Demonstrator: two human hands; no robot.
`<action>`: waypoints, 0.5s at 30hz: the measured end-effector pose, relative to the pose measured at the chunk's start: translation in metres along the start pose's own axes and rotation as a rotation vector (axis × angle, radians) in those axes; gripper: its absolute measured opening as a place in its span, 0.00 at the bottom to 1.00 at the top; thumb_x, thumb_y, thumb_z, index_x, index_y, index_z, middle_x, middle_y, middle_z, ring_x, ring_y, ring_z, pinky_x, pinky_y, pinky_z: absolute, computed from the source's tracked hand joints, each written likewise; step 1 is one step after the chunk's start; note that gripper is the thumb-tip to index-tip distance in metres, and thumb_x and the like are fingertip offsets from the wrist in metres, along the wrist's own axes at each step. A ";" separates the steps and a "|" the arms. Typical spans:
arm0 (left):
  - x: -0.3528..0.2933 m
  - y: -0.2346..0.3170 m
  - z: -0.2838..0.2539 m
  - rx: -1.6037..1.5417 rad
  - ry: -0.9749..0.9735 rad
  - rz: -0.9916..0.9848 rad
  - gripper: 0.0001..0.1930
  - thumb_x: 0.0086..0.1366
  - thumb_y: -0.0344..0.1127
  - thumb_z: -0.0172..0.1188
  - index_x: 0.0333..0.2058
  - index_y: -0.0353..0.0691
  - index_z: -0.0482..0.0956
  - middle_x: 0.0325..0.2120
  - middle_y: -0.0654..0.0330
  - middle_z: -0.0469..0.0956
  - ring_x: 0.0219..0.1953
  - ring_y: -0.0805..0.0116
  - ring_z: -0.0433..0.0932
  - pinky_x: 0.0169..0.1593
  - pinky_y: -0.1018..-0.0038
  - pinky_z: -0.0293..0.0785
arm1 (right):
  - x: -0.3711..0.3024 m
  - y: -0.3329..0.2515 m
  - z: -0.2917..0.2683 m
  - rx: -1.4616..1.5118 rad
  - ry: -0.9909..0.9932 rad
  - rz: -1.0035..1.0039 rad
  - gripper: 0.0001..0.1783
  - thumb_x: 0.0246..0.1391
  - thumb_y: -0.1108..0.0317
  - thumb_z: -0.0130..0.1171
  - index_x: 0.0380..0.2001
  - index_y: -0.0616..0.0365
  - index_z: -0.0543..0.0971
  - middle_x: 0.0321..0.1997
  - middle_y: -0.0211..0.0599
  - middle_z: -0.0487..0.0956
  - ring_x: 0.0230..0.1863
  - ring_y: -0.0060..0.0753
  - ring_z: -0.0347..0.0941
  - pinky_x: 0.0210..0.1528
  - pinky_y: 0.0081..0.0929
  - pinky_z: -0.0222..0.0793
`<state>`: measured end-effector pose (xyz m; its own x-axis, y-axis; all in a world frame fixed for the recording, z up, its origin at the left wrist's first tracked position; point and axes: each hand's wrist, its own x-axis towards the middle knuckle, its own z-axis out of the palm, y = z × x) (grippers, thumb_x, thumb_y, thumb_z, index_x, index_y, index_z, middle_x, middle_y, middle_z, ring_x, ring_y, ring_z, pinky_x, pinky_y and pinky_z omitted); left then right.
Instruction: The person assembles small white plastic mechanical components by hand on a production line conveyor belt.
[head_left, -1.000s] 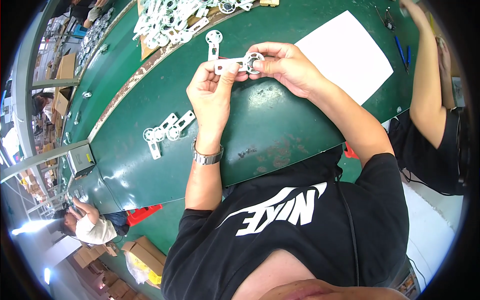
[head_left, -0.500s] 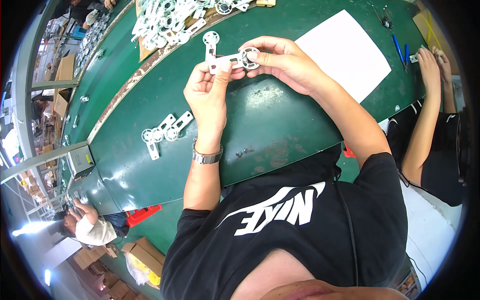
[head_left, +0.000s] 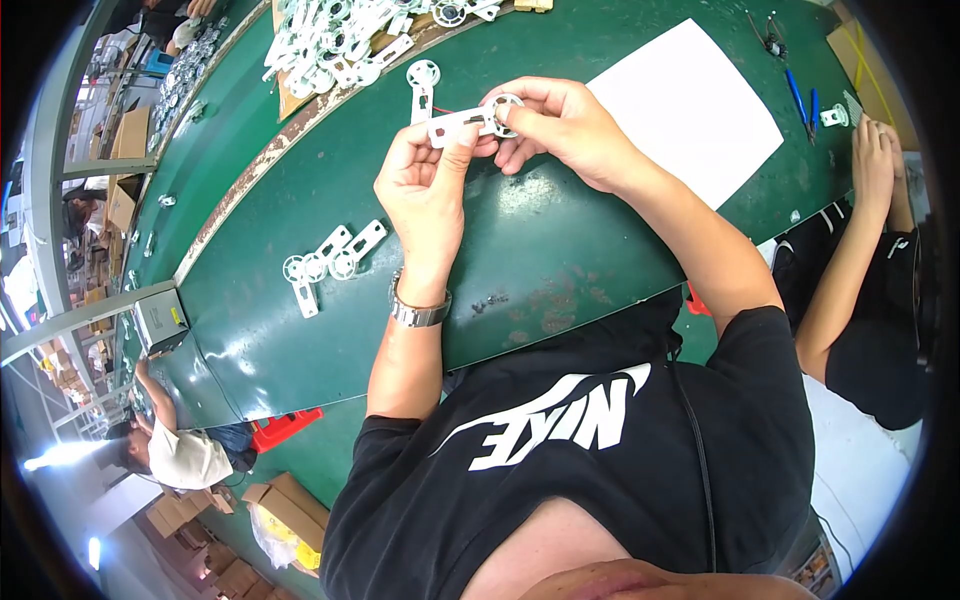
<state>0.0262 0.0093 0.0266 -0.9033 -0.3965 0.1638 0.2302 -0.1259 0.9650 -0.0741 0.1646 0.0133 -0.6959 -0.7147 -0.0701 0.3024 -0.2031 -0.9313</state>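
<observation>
Between both hands I hold a white plastic part (head_left: 457, 124) with a flat slotted arm and a round spoked ring at its right end. My left hand (head_left: 428, 185) pinches the slotted arm, its thumb lying on top. The fingers of my right hand (head_left: 575, 130) grip the ring, thumb on its face. Just beyond my left fingers another white part (head_left: 422, 90) of the same shape lies on the table, a short red strip showing beside it. Several more such parts (head_left: 335, 258) lie grouped on the table to the left of my left wrist.
A large heap of white parts (head_left: 330, 45) lies at the far edge. A white sheet (head_left: 690, 110) covers the table right of my hands. Blue-handled pliers (head_left: 800, 100) and a white part (head_left: 834, 117) lie near a co-worker's hands (head_left: 875, 150). A grey box (head_left: 160, 322) stands at the left.
Both hands have shifted slightly right with the white part. The co-worker's hands at the right have drawn back from a white part. At the lower left, another person's arm has moved up.
</observation>
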 end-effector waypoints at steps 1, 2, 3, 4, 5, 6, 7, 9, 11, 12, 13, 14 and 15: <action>0.000 0.000 0.000 0.001 0.003 0.006 0.10 0.69 0.26 0.64 0.46 0.28 0.77 0.38 0.50 0.85 0.38 0.67 0.86 0.44 0.75 0.83 | 0.000 0.000 0.001 0.001 0.000 0.001 0.16 0.68 0.67 0.56 0.51 0.69 0.77 0.42 0.42 0.83 0.35 0.29 0.83 0.39 0.26 0.84; 0.000 -0.001 -0.001 0.002 0.003 0.005 0.10 0.69 0.26 0.64 0.46 0.28 0.77 0.38 0.50 0.85 0.38 0.67 0.86 0.44 0.75 0.83 | 0.000 0.000 0.002 -0.034 0.002 -0.017 0.17 0.68 0.66 0.56 0.52 0.69 0.77 0.41 0.42 0.83 0.34 0.29 0.83 0.38 0.26 0.83; 0.001 -0.001 -0.002 0.000 0.007 0.005 0.10 0.69 0.26 0.63 0.45 0.28 0.77 0.38 0.50 0.85 0.38 0.66 0.86 0.43 0.74 0.83 | 0.000 -0.001 0.003 -0.070 0.004 -0.034 0.17 0.68 0.66 0.57 0.52 0.69 0.77 0.41 0.41 0.83 0.33 0.28 0.83 0.36 0.26 0.83; 0.002 -0.002 -0.002 -0.002 0.011 0.006 0.10 0.69 0.27 0.63 0.45 0.28 0.76 0.38 0.49 0.85 0.37 0.66 0.86 0.43 0.74 0.84 | 0.000 -0.003 0.003 -0.069 0.005 -0.034 0.17 0.68 0.66 0.57 0.52 0.69 0.77 0.41 0.41 0.83 0.33 0.28 0.83 0.36 0.26 0.83; 0.003 -0.002 -0.003 -0.002 0.011 0.005 0.10 0.69 0.27 0.63 0.45 0.28 0.76 0.38 0.49 0.85 0.37 0.66 0.86 0.43 0.74 0.84 | 0.001 -0.005 0.002 -0.051 -0.019 -0.004 0.17 0.69 0.65 0.56 0.53 0.67 0.77 0.40 0.40 0.83 0.33 0.27 0.82 0.37 0.25 0.83; 0.004 -0.001 -0.005 -0.043 0.029 -0.001 0.10 0.70 0.28 0.63 0.45 0.28 0.76 0.38 0.49 0.85 0.37 0.65 0.86 0.43 0.73 0.84 | 0.001 -0.006 0.002 -0.034 -0.044 0.026 0.17 0.70 0.64 0.55 0.54 0.64 0.77 0.39 0.39 0.83 0.34 0.26 0.82 0.38 0.25 0.83; 0.005 -0.001 -0.006 -0.086 0.047 -0.006 0.11 0.70 0.29 0.63 0.45 0.28 0.76 0.38 0.48 0.85 0.36 0.64 0.86 0.43 0.73 0.84 | 0.001 -0.005 0.002 -0.034 -0.043 0.027 0.17 0.70 0.64 0.55 0.54 0.64 0.77 0.39 0.39 0.83 0.34 0.26 0.82 0.38 0.25 0.83; 0.005 -0.002 -0.006 -0.086 0.053 -0.020 0.11 0.70 0.30 0.63 0.44 0.28 0.76 0.38 0.48 0.85 0.35 0.64 0.87 0.42 0.72 0.84 | 0.001 -0.003 0.002 -0.100 -0.054 -0.021 0.18 0.69 0.64 0.56 0.55 0.64 0.76 0.37 0.38 0.83 0.34 0.26 0.81 0.38 0.25 0.82; 0.005 -0.001 -0.004 -0.104 0.044 -0.034 0.11 0.70 0.30 0.63 0.44 0.28 0.76 0.38 0.48 0.85 0.35 0.64 0.87 0.42 0.73 0.84 | 0.000 -0.002 -0.001 -0.147 -0.060 -0.045 0.17 0.69 0.65 0.56 0.55 0.64 0.76 0.37 0.38 0.83 0.33 0.26 0.81 0.38 0.25 0.82; 0.004 -0.001 -0.004 -0.104 0.047 -0.034 0.11 0.70 0.30 0.63 0.44 0.28 0.76 0.38 0.48 0.85 0.35 0.64 0.87 0.42 0.73 0.84 | 0.000 -0.002 -0.002 -0.193 -0.065 -0.070 0.17 0.68 0.66 0.56 0.55 0.64 0.76 0.37 0.39 0.83 0.33 0.26 0.81 0.38 0.25 0.82; 0.004 -0.001 -0.004 -0.097 0.041 -0.037 0.10 0.71 0.30 0.63 0.44 0.28 0.76 0.38 0.48 0.85 0.35 0.64 0.87 0.42 0.73 0.84 | 0.000 -0.002 -0.001 -0.194 -0.066 -0.070 0.17 0.68 0.66 0.56 0.55 0.64 0.76 0.37 0.39 0.83 0.33 0.26 0.81 0.38 0.25 0.82; 0.003 -0.001 -0.003 -0.090 0.037 -0.039 0.10 0.71 0.30 0.62 0.44 0.28 0.76 0.38 0.48 0.85 0.35 0.64 0.87 0.42 0.73 0.84 | -0.002 -0.004 0.002 -0.217 -0.042 -0.071 0.15 0.67 0.66 0.57 0.52 0.65 0.78 0.36 0.36 0.83 0.32 0.25 0.81 0.36 0.24 0.80; 0.003 -0.001 -0.003 -0.090 0.040 -0.037 0.10 0.71 0.30 0.62 0.44 0.28 0.76 0.38 0.48 0.85 0.35 0.64 0.87 0.42 0.73 0.84 | -0.002 -0.005 0.004 -0.240 -0.019 -0.072 0.14 0.66 0.67 0.57 0.49 0.65 0.79 0.35 0.34 0.82 0.31 0.23 0.80 0.35 0.22 0.79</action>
<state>0.0246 0.0054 0.0250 -0.8970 -0.4259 0.1183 0.2304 -0.2220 0.9474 -0.0714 0.1646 0.0193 -0.6967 -0.7173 0.0045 0.0871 -0.0909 -0.9920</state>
